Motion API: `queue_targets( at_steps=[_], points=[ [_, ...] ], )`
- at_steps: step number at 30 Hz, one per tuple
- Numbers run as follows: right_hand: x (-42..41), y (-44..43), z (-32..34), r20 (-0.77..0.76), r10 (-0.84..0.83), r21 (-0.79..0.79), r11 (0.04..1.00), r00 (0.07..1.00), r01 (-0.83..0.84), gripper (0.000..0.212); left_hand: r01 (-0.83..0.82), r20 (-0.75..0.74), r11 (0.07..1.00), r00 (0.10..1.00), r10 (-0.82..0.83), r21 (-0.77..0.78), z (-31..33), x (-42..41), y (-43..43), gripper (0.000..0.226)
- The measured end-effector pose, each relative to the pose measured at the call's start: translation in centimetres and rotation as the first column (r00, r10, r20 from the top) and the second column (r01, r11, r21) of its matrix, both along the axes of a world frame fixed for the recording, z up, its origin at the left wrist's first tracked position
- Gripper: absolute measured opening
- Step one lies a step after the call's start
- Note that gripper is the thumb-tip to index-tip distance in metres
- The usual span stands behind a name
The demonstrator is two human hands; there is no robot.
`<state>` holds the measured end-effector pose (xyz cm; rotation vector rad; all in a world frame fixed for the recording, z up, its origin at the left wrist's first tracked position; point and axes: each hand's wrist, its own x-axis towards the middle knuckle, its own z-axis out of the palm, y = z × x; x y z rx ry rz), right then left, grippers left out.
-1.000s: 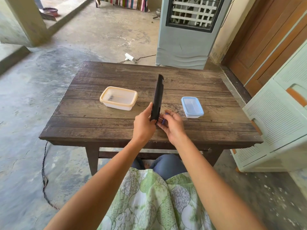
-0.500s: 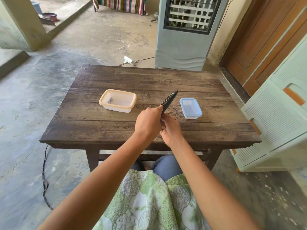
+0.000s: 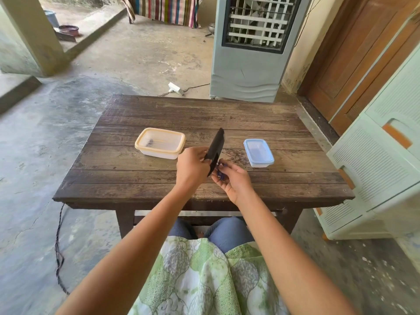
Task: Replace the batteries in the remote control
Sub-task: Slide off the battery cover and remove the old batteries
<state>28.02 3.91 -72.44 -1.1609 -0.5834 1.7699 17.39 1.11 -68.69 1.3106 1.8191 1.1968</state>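
Over the near half of the table [image 3: 141,183], the left hand [image 3: 193,168] grips the lower end of the black remote [image 3: 217,144], which stands tilted, its top leaning away and slightly right. Just beside that lower end, the right hand [image 3: 235,181] pinches a small blue battery [image 3: 221,175] in curled fingertips; whether battery and remote touch I cannot tell. A band of planks separates the hands from the near edge, and wider stretches of wood reach the side edges. Farther back, a yellow-rimmed box [image 3: 160,144] sits left of the remote and a blue-lidded box [image 3: 259,153] right, both apart from the hands. A cooler [image 3: 245,71] stands beyond the far edge, a cabinet [image 3: 375,173] off the right.
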Motion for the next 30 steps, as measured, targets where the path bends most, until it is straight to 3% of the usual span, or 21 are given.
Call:
queue_targets(
  at_steps=[2, 5, 8, 9, 11, 13, 15, 18, 23, 30],
  points=[
    [0.2, 0.2, -0.1, 0.057, 0.015, 0.025, 1.0, 0.998, -0.016, 0.029, -0.077, 0.23, 0.994, 0.969, 0.093, -0.08, -0.8, -0.6, 0.2, 0.04],
    [0.4, 0.5, 0.0, 0.152, 0.007, 0.066, 0.998, 0.988, -0.017, 0.032, -0.121, 0.504, 0.975, 0.84, 0.2, -0.185, -2.1, -1.1, 0.4, 0.042],
    [0.8, 1.1, 0.1, 0.293, -0.048, 0.125, 0.992, 0.955, 0.012, 0.035, -0.138, 0.66, 0.959, 0.701, 0.27, -0.246, -3.0, -1.3, 0.2, 0.04],
    [1.1, 1.3, 0.0, 0.42, -0.071, 0.183, 0.983, 0.905, -0.008, 0.036, -0.141, 0.686, 0.957, 0.67, 0.282, -0.255, -3.2, -1.3, 0.1, 0.04],
    [2.0, 1.4, -0.3, 0.76, -0.145, 0.319, 0.933, 0.634, -0.168, 0.037, -0.147, 0.71, 0.954, 0.64, 0.294, -0.262, -3.6, -1.3, 0.0, 0.041],
    [2.9, 1.0, -0.7, 0.928, -0.239, 0.335, 0.871, 0.287, -0.359, 0.031, -0.165, 0.717, 0.95, 0.626, 0.309, -0.265, -4.0, -1.3, 0.0, 0.041],
    [3.6, 0.7, -1.2, 0.955, -0.287, 0.287, 0.835, 0.073, -0.469, 0.023, -0.189, 0.693, 0.949, 0.649, 0.315, -0.254, -4.5, -1.2, 0.2, 0.041],
    [4.3, 0.7, -1.7, 0.944, -0.327, 0.261, 0.816, -0.041, -0.517, 0.019, -0.211, 0.57, 0.95, 0.762, 0.306, -0.229, -5.3, -1.2, 0.4, 0.038],
    [4.7, 0.9, -2.1, 0.932, -0.36, 0.277, 0.799, -0.054, -0.534, 0.021, -0.221, 0.126, 0.969, 0.964, 0.235, -0.114, -4.9, -1.3, -0.4, 0.03],
    [4.3, 0.4, -2.4, 0.917, -0.399, 0.318, 0.763, -0.023, -0.563, 0.032, -0.098, -0.165, 0.99, 0.983, 0.08, -0.104, -5.0, -1.2, -0.9, 0.053]
  ],
)
